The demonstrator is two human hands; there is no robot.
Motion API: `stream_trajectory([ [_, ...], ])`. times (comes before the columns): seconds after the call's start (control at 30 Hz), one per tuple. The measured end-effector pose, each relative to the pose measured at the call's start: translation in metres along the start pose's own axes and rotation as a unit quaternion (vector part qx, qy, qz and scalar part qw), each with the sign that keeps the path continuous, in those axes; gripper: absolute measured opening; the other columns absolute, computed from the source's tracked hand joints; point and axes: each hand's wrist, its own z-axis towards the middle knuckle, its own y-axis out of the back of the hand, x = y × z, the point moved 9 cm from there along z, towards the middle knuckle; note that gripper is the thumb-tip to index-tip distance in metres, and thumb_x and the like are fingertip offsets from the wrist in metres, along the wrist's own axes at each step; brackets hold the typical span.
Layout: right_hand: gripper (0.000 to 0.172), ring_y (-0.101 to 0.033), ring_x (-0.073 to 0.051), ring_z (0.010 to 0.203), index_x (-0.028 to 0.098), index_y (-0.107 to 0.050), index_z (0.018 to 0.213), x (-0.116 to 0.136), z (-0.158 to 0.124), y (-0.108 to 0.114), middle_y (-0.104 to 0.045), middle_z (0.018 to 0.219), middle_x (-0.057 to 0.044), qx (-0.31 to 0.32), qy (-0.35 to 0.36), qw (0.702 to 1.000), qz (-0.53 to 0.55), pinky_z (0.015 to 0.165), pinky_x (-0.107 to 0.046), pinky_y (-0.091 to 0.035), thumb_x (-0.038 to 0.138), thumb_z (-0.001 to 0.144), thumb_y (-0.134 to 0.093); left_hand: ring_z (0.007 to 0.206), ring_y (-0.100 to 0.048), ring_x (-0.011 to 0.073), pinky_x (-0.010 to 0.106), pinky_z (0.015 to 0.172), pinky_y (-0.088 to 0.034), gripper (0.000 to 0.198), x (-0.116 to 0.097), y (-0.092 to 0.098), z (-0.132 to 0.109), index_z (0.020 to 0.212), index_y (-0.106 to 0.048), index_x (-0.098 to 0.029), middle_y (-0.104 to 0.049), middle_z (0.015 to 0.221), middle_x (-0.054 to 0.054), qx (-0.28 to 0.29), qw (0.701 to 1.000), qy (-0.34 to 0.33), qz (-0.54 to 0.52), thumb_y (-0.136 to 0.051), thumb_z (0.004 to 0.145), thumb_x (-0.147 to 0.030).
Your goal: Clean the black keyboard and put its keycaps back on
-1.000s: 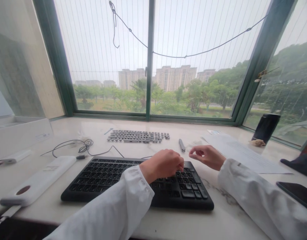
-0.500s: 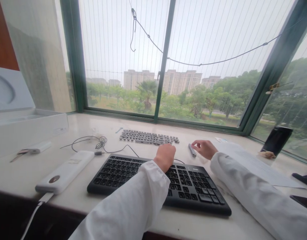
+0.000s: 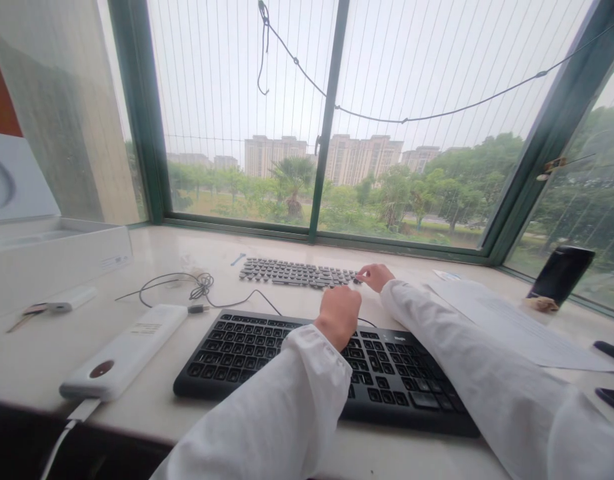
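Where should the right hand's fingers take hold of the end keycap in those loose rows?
Probably pinch the end keycap by its free sides, coming from the right, where the right hand sits. The row's open end leaves room there, while neighbouring keycaps crowd its left side.

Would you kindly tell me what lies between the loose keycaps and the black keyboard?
In the head view, a thin black cable runs across the stretch between the loose keycaps and the black keyboard.
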Motion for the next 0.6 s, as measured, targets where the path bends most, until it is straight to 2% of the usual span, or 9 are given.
stream_trajectory([
  [0.4,0.021,-0.057,-0.014,0.069,0.023,-0.079,0.089,0.005,0.011,-0.012,-0.070,0.074,-0.003,0.004,0.011,1.000,0.007,0.066,-0.024,-0.040,0.032,0.082,-0.062,0.095,-0.069,0.0263,0.033,0.080,-0.055,0.020,-0.011,0.001,-0.004,0.094,-0.071,-0.010,-0.071,0.094,0.017,-0.021,0.999,-0.031,0.023,-0.059,0.079,-0.007],
  [0.6,0.025,-0.056,-0.015,0.068,0.021,-0.079,0.091,0.009,0.009,-0.007,-0.069,0.072,-0.004,-0.019,0.015,0.999,0.027,0.067,-0.025,-0.041,0.035,0.083,-0.060,0.096,-0.068,0.0267,0.034,0.081,-0.055,0.021,-0.007,0.004,-0.004,0.095,-0.071,-0.010,-0.071,0.096,0.017,-0.018,1.000,-0.007,0.014,-0.058,0.080,-0.005],
])
